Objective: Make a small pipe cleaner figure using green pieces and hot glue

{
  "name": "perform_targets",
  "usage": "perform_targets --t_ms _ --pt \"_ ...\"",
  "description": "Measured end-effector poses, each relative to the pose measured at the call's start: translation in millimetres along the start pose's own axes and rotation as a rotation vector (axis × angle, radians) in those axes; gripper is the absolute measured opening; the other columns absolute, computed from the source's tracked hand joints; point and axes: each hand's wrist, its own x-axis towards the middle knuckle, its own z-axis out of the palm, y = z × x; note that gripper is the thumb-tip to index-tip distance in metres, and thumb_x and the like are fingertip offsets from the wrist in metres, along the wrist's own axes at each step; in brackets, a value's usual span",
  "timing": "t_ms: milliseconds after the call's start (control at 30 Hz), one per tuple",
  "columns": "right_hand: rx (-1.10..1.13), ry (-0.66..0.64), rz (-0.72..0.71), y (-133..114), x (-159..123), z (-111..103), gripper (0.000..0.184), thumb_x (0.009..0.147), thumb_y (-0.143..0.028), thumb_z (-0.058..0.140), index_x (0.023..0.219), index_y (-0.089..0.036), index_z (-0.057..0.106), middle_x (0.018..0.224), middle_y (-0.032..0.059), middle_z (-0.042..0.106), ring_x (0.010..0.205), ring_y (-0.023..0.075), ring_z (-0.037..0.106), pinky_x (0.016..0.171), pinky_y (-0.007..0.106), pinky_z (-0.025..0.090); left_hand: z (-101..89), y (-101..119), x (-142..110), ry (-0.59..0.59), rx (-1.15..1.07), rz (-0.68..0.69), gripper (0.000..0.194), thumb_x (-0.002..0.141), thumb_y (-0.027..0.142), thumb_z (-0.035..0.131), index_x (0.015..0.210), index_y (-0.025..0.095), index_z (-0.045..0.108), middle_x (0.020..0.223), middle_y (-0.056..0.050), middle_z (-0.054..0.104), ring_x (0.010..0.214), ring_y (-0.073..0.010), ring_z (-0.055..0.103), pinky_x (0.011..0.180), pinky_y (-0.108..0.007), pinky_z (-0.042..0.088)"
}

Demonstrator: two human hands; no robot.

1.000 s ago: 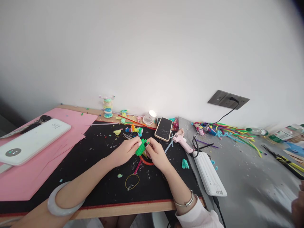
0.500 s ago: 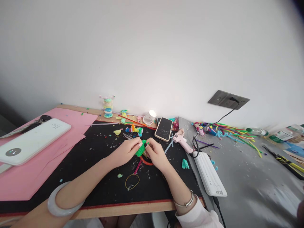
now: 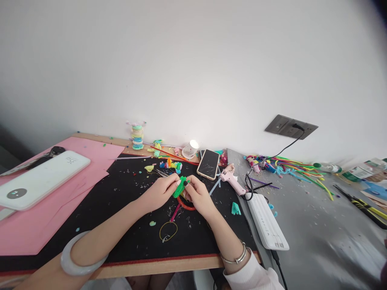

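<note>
Between my two hands I hold a bundle of bent green pipe cleaners [image 3: 180, 188] above the black mat [image 3: 127, 237]. My left hand [image 3: 161, 192] pinches it from the left with thumb and fingers. From the right, my right hand [image 3: 197, 193] is closed on it, its dark-nailed thumb pressed against the green. Just below the bundle lie an orange-red ring [image 3: 186, 208], partly hidden by my right hand, and a magenta strip [image 3: 174, 213]. A rubber band [image 3: 168, 232] rests nearer the front edge. Metal tips of a tool [image 3: 161, 173] show behind my left hand.
A phone [image 3: 208, 164] and a pink glue gun [image 3: 233, 181] lie behind my right hand. A white power strip [image 3: 267, 221] is at right, a white power bank [image 3: 45, 179] on pink paper [image 3: 28, 237] at left. A paper cup [image 3: 190, 149] stands by the wall, pliers [image 3: 361, 205] far right.
The green bundle has turned and shifted very slightly between my fingers. Both hands stay nearly in place, and the things on the table have not moved.
</note>
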Motion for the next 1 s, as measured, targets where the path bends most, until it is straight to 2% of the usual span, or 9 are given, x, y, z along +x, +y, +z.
perform_targets --t_ms 200,367,533,800,1000 --pt "0.121 -0.024 0.046 -2.1 1.5 0.5 0.020 0.083 -0.039 0.051 0.081 -0.020 0.045 0.056 -0.0067 0.046 0.041 0.0056 0.033 0.039 0.019 0.021 -2.4 2.9 -0.8 0.036 -0.005 -0.016 0.026 0.092 0.036 0.030 0.075 0.020 0.043 0.060 0.005 0.041 0.057 -0.0123 0.041 0.058 -0.025 0.033" --pt "0.151 -0.038 0.058 -1.0 1.8 -0.1 0.027 0.083 -0.043 0.052 0.097 -0.020 0.044 0.055 -0.0082 0.047 0.038 0.0053 0.032 0.038 0.019 0.019 -2.4 1.3 -0.5 0.056 -0.007 -0.023 0.026 0.092 0.037 0.029 0.075 0.021 0.041 0.059 0.005 0.042 0.056 -0.0133 0.041 0.057 -0.025 0.034" --pt "0.135 -0.129 0.064 -0.3 1.2 0.2 0.026 0.085 -0.043 0.049 0.076 -0.020 0.040 0.054 -0.0073 0.047 0.038 0.0045 0.031 0.038 0.019 0.019 -0.8 -1.0 0.3 0.075 -0.006 -0.029 0.025 0.091 0.036 0.031 0.074 0.021 0.041 0.058 0.005 0.041 0.054 -0.0129 0.041 0.055 -0.025 0.033" --pt "0.027 -0.070 0.023 3.4 -0.4 -0.5 0.019 0.087 -0.034 0.047 0.075 -0.021 0.040 0.055 -0.0071 0.044 0.045 0.0066 0.032 0.043 0.019 0.026 -0.3 3.4 -0.9 -0.008 -0.195 -0.141 0.030 0.091 0.043 0.030 0.073 0.021 0.040 0.052 0.006 0.039 0.047 -0.0110 0.039 0.047 -0.023 0.031" --pt "-0.025 -0.040 -0.013 3.1 -1.2 -1.8 0.015 0.089 -0.032 0.043 0.078 -0.021 0.042 0.057 -0.0069 0.043 0.047 0.0074 0.034 0.046 0.020 0.028 -1.1 6.5 -2.3 -0.097 -0.292 -0.162 0.031 0.090 0.044 0.033 0.069 0.021 0.036 0.052 0.006 0.039 0.046 -0.0106 0.039 0.045 -0.022 0.032"
